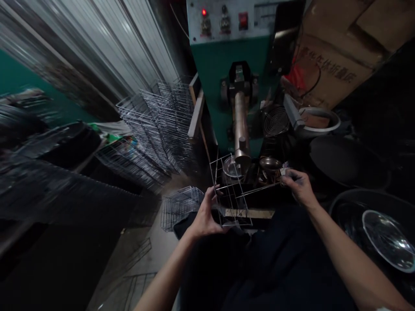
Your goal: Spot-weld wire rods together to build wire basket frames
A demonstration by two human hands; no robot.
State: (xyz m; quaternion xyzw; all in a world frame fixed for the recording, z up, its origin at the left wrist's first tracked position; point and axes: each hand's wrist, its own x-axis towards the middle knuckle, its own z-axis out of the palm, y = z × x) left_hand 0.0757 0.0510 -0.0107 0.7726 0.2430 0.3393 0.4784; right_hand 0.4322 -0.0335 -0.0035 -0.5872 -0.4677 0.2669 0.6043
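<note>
In the head view, my left hand (207,216) is wrapped round the left side of a small wire frame (232,190), which it holds tilted below the machine's metal arm (241,125). My right hand (298,185) is closed in a pinch on the right end of a thin wire piece (261,189). The left end of that wire piece reaches the wire frame; whether they touch is unclear. Behind the frame, a round metal dish (232,167) sits under the tip of the machine's arm.
A green machine (210,65) with a lit red lamp stands ahead. Stacked wire racks (155,125) lean at the left, with a smaller wire stack (181,206) below. At the right are a black basin (346,162), a clear round lid (387,239) and cardboard boxes (340,52).
</note>
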